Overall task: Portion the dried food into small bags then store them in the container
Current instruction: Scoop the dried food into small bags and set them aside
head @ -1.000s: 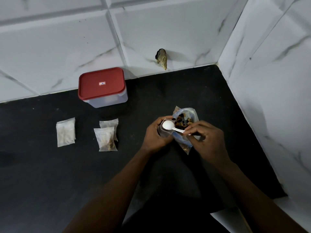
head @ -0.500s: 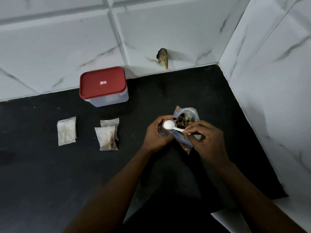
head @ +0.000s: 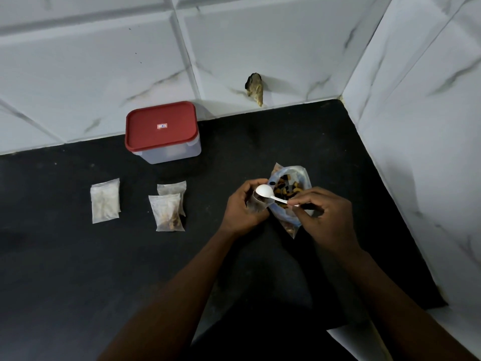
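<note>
My left hand (head: 242, 207) grips a small clear bag (head: 256, 205) upright with its mouth open. My right hand (head: 325, 217) pinches the handle of a white plastic spoon (head: 265, 192), whose bowl is turned over the small bag's mouth. Just behind stands a larger open plastic bag of dark and orange dried food (head: 289, 190). Three filled small bags lie on the black counter to the left: one alone (head: 105, 200), and two overlapping, one in front (head: 166, 213) and one behind it (head: 172, 188). A clear container with a red lid (head: 162, 131) stands shut by the wall.
The black counter (head: 78, 269) meets white marble-pattern tiled walls at the back and right, forming a corner. A broken hole (head: 255, 88) marks the back wall low down. A white edge (head: 359, 342) shows at the counter's near right.
The spoon's bowl has stayed over the small bag's mouth. Both hands have kept their holds and barely shifted.
</note>
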The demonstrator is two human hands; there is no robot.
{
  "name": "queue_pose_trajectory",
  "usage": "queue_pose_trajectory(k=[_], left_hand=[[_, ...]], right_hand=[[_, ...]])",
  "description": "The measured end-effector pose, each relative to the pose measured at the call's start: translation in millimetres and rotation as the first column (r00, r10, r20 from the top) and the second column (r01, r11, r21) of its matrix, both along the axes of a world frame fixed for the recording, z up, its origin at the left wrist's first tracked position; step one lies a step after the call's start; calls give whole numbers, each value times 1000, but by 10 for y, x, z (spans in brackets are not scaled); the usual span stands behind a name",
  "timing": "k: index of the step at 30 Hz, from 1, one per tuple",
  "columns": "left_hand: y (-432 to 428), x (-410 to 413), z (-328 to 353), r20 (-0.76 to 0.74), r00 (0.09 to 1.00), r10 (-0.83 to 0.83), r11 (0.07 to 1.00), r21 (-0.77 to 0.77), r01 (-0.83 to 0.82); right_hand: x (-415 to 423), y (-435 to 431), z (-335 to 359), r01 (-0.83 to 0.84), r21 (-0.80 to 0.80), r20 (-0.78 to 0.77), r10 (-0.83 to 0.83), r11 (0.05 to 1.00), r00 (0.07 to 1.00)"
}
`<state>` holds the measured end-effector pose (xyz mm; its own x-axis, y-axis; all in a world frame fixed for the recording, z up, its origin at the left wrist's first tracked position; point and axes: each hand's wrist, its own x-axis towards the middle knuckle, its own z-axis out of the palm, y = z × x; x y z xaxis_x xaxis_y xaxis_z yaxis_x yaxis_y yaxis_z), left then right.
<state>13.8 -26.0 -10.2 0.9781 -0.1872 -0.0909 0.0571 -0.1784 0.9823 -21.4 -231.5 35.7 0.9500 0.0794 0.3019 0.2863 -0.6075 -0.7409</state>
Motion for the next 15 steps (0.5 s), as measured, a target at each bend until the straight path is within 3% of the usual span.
queue_pose_trajectory(k=[3,6,11,15], left_hand=[[14,5,4,-3,1000,3,1000,-7,-3],[9,-3,-5,-2,1000,15,1000,-21,-15],[25,-13,-28,-22,1000,0,1000,11,0],[41,-34,-99,-50,999,7,998,63,-4]], right_hand=[[-31,14,2,24,37,-21,-23,999,1000],[-54,17,-40,158,164,-161,-131,974,978],[9,-55,-50,425,476,-397,-244,770,885],[154,-187,-88,539,515,-485,-293,667,824]])
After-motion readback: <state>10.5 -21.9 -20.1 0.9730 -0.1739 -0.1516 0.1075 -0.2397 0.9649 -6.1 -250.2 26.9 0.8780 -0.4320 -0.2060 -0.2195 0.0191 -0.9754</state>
